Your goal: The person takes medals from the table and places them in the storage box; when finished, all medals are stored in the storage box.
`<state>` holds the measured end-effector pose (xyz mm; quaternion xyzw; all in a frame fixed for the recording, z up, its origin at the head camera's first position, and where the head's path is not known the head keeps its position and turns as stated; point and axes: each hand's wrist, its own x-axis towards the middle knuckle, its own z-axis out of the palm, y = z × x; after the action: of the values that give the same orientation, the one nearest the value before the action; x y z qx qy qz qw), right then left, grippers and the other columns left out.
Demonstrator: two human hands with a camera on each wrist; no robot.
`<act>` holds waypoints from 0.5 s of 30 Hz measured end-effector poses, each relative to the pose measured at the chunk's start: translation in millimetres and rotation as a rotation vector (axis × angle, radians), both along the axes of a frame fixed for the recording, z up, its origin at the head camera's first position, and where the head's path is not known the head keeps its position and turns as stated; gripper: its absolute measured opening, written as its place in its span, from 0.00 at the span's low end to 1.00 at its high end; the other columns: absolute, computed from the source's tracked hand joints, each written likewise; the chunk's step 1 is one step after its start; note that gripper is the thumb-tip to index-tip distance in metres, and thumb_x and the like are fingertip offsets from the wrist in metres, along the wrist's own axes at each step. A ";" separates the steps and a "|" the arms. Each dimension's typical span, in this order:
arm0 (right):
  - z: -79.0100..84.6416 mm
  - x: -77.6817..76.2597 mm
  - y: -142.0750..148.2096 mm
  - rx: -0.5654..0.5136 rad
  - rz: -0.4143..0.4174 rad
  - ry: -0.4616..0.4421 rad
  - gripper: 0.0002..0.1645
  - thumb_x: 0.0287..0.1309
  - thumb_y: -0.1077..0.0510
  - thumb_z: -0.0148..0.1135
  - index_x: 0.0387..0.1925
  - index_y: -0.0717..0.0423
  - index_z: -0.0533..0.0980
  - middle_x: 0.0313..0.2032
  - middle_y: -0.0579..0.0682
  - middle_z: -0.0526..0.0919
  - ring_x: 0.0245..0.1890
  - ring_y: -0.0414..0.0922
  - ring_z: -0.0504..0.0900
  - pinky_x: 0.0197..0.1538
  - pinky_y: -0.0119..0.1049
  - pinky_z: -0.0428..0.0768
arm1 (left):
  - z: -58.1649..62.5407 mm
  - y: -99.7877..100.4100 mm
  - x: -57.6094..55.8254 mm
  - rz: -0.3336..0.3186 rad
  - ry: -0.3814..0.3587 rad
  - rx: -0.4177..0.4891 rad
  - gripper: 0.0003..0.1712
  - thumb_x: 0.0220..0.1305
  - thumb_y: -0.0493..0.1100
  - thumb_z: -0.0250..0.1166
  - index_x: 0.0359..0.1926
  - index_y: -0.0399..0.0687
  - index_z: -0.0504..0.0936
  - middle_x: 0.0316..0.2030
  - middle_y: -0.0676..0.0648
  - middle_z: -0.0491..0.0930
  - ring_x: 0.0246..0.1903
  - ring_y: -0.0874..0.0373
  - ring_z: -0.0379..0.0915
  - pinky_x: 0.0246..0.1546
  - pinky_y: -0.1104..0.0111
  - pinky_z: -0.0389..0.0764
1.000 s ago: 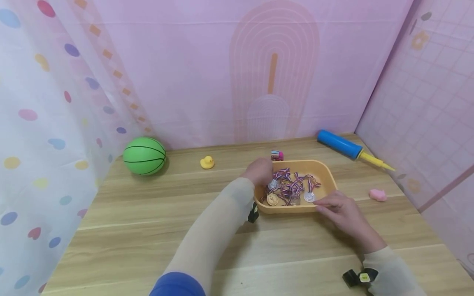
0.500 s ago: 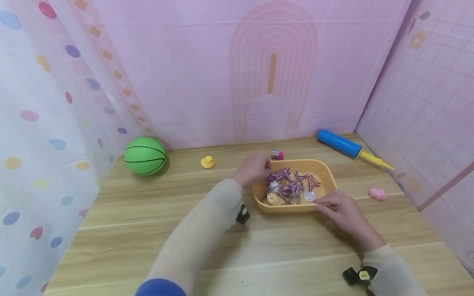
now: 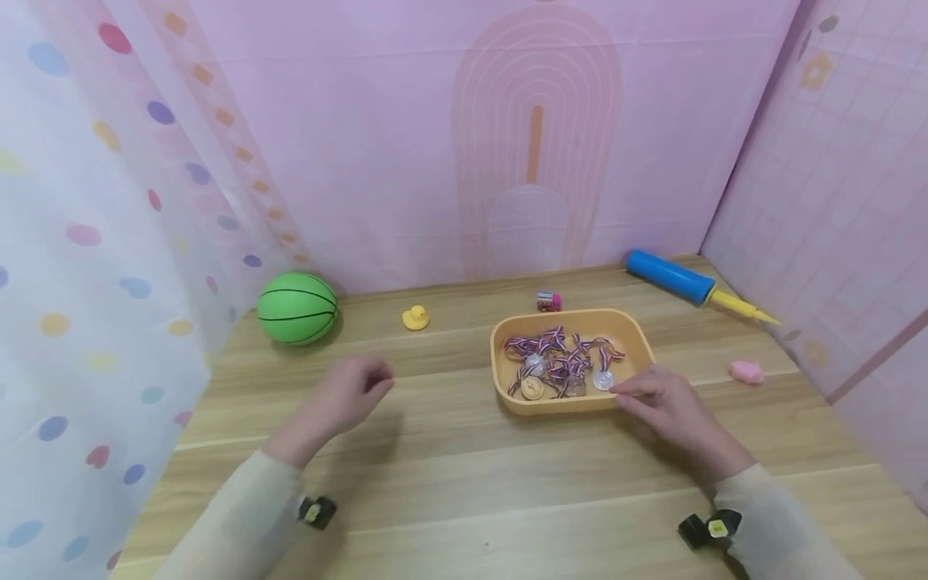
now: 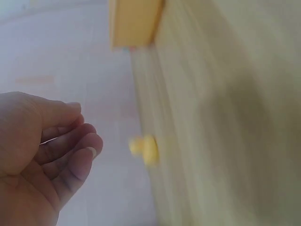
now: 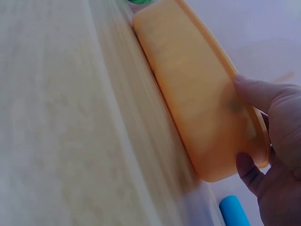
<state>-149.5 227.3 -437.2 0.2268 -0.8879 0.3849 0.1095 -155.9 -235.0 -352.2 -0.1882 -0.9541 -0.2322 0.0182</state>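
Note:
My right hand point(image 3: 674, 415) grips the front right corner of an orange tray point(image 3: 629, 346), thumb over the rim in the right wrist view. Inside the tray lie several medals with striped ribbons point(image 3: 557, 341), among them a gold medal point(image 3: 532, 388) at the front left and a silver medal point(image 3: 602, 379) close to my right fingertips. Left of the tray, my left hand point(image 3: 337, 403) hangs over the table with loosely curled fingers. Nothing shows between its thumb and fingers point(image 4: 82, 162) in the left wrist view.
A green ball point(image 3: 297, 309) and a yellow rubber duck point(image 3: 416, 318) stand at the back left. Behind the tray is a small pink toy truck point(image 3: 548, 302). A blue hand pump point(image 3: 670, 276) lies at the back right, with a pink toy point(image 3: 747, 371) nearer, right of the tray.
My left hand has left the tray's left end and moved left and toward me across the table. The right hand stays on the rim, and the medals lie nearly as before.

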 end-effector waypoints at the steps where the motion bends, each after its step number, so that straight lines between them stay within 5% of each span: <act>1: 0.7 -1.0 -0.7 0.007 0.005 0.000 0.08 0.54 0.57 0.70 0.38 0.46 0.86 0.30 0.35 0.79 0.32 0.36 0.75 0.35 0.33 0.76 | -1.9 -10.8 7.1 0.024 0.005 -0.012 0.03 0.62 0.38 0.64 0.30 0.44 0.81 0.24 0.54 0.78 0.24 0.63 0.71 0.28 0.66 0.76; 8: 6.8 -2.8 -7.8 0.033 0.050 -0.019 0.10 0.56 0.56 0.69 0.41 0.47 0.85 0.36 0.39 0.83 0.38 0.39 0.77 0.41 0.37 0.78 | -12.9 -65.1 59.2 0.167 0.108 0.000 0.03 0.59 0.36 0.67 0.35 0.41 0.83 0.28 0.51 0.82 0.26 0.61 0.74 0.28 0.66 0.77; 12: 16.0 1.5 -2.8 0.071 0.064 0.007 0.19 0.57 0.55 0.68 0.50 0.54 0.80 0.51 0.51 0.81 0.51 0.50 0.76 0.49 0.49 0.78 | -19.0 -84.2 85.2 0.193 0.328 0.003 0.13 0.52 0.36 0.72 0.39 0.36 0.82 0.33 0.43 0.82 0.30 0.50 0.77 0.29 0.58 0.79; 15: 26.2 2.6 9.7 0.100 0.032 0.069 0.29 0.54 0.55 0.71 0.57 0.58 0.75 0.59 0.57 0.74 0.58 0.56 0.71 0.54 0.57 0.74 | -20.4 -96.8 97.8 0.175 0.486 -0.041 0.28 0.51 0.47 0.74 0.47 0.33 0.78 0.42 0.35 0.79 0.40 0.39 0.75 0.38 0.49 0.75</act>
<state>-146.9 237.1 -410.9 0.2594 -0.8980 0.3336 0.1221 -58.1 -331.8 -372.7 -0.1555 -0.9388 -0.1583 0.2633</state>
